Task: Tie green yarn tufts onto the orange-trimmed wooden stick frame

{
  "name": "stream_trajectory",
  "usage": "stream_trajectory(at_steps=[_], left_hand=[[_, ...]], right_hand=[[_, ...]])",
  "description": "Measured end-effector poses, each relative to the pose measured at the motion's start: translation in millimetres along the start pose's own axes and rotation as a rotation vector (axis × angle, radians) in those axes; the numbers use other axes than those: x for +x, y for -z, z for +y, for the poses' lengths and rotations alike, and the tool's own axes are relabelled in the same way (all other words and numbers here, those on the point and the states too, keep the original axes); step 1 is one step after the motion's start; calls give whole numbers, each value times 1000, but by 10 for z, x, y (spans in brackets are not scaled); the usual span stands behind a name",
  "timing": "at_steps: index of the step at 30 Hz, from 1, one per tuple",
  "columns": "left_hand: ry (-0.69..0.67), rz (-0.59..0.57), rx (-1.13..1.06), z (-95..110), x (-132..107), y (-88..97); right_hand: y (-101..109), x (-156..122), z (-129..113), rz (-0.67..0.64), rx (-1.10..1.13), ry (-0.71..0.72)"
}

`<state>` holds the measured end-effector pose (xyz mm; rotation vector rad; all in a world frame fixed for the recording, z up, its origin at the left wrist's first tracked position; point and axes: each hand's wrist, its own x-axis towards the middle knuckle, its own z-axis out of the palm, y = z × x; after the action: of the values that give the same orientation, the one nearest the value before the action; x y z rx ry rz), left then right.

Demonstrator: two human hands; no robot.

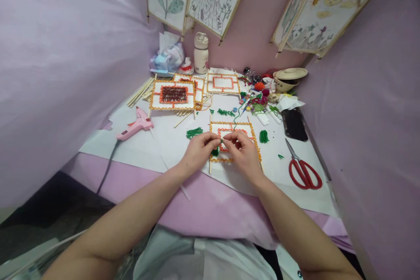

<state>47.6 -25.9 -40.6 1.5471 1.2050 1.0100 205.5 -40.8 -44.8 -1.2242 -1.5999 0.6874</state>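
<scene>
Head view: the left hand (199, 151) and right hand (243, 151) meet over the near edge of the bench (170, 142). Both grips are closed, fingertips pinched on one strand of green yarn (216, 150) above the orange-bordered frame (233, 140). Keep the strand taut and low over the frame. Spare green yarn bundles (194, 132) lie left; red scissors (305, 171) lie right.

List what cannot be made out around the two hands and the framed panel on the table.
1. Head view: the green yarn between the left hand and right hand is too small and finger-covered; its grip is unclear.
2. The framed panel has its lower part hidden by both hands.
3. The glue gun cord runs off the table edge.
</scene>
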Motion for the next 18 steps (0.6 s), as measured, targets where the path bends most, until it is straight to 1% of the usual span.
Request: stream_trajectory(at_steps=[5,9,13,18], left_hand=[[41,1,-83,9,-2,-12],[18,19,-64,12,-13,-14],[-12,47,-9,17,-28,-13],[-11,51,-15,13,-29,-17]], right_hand=[[2,20,54,44,73,-113],[-3,34,48,56,130,-170],[-3,32,27,37,124,-162],[19,24,10,2,57,-98]])
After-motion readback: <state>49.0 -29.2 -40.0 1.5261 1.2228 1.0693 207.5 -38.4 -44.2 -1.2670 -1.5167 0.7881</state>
